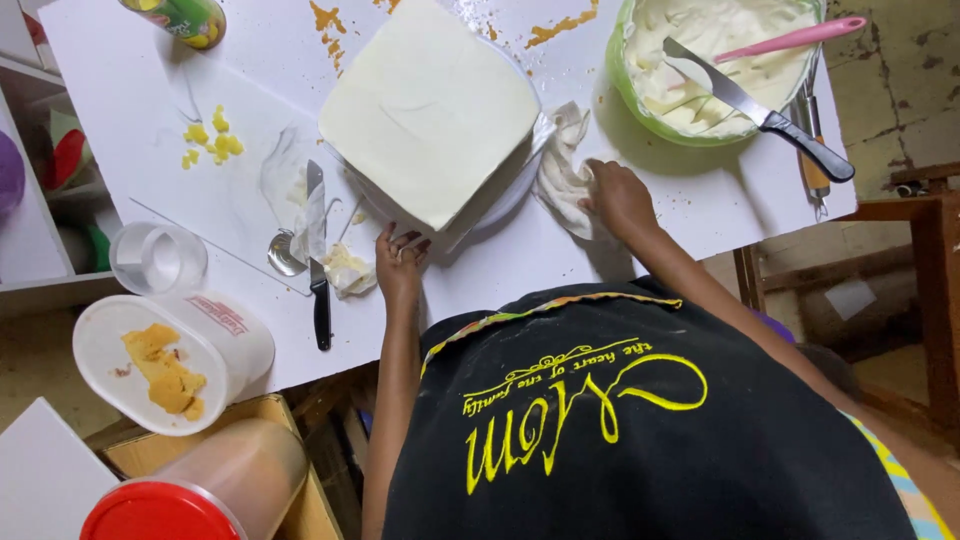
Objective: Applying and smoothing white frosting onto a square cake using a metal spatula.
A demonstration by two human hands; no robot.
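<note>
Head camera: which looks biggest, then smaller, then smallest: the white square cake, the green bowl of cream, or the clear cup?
1. white square cake
2. green bowl of cream, partly cut off by the picture's edge
3. clear cup

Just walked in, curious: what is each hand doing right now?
Left hand: open, fingertips on the cake board, holding nothing.
Right hand: closed on the crumpled white tissue beside the cake.

Home baking corner, informal kitchen. White worktop [700, 200] carries a square iced cake [430, 105], green bowl of cream [625, 85] at its far right corner, smeared knives [316, 250], crumb tub [170, 360]. Rough concrete floor [900, 60], cardboard box [290, 460] under the near edge.
</note>
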